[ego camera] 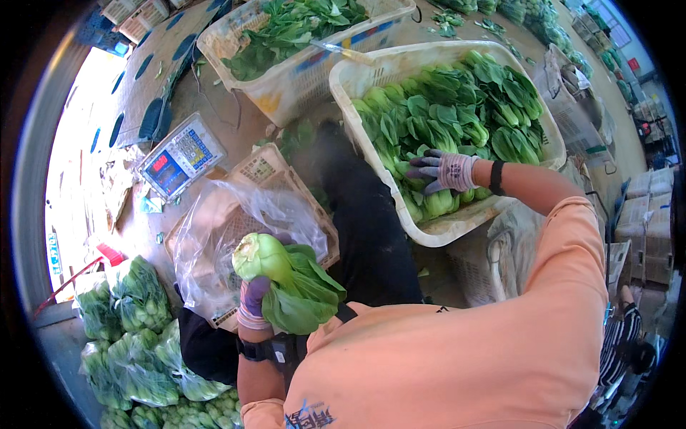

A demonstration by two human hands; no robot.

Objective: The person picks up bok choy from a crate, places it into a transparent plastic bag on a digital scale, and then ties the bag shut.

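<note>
My left hand [256, 300], in a purple-palmed knit glove, grips a head of bok choy [284, 273], its pale cut base pointing up and left. Below it, a clear plastic bag [198, 252] lines a low tan plastic crate [316, 220] in front of me. My gloved right hand [442, 170] reaches into a large white plastic crate [429, 236] filled with rows of bok choy [429, 115]. Its fingers are spread and rest on the heads near the crate's front side; I see nothing lifted in them.
A digital scale [182, 155] with a lit display stands beyond the tan crate. Another white crate [284, 99] holds loose leaves, with a knife [343, 51] on its rim. Bagged greens [139, 359] are stacked at lower left near a red broom [110, 254]. A person [619, 343] is at far right.
</note>
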